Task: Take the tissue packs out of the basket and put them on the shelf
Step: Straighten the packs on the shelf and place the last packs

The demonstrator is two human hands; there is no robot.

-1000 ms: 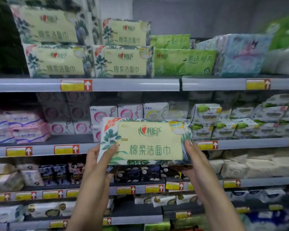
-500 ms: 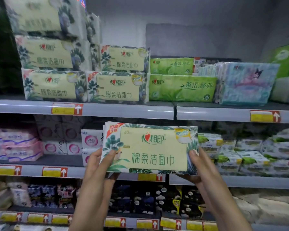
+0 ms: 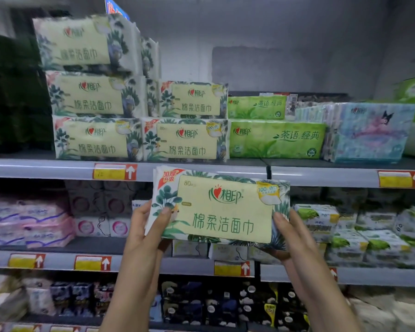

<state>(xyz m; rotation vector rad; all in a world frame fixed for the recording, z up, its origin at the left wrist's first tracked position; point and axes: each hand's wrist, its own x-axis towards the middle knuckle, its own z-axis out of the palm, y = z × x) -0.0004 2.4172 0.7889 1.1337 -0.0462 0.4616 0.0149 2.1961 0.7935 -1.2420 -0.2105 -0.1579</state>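
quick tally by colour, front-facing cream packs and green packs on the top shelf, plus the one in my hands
Cream packs on top shelf: 5
Green packs on top shelf: 2
Cream pack held by left hand and right hand: 1
Total: 8
The green box at far right is not counted.

The tissue pack [image 3: 222,209] is a soft rectangular packet with a pale yellow panel, green lettering, a red heart logo, leafy green print round the edges and a red flash at its top left corner. It is held in the air facing the camera, its left end slightly higher. Its top edge overlaps the front rail of the shelf [image 3: 58,167]. Matching packs [image 3: 186,140] lie stacked on that shelf, three high and two high.
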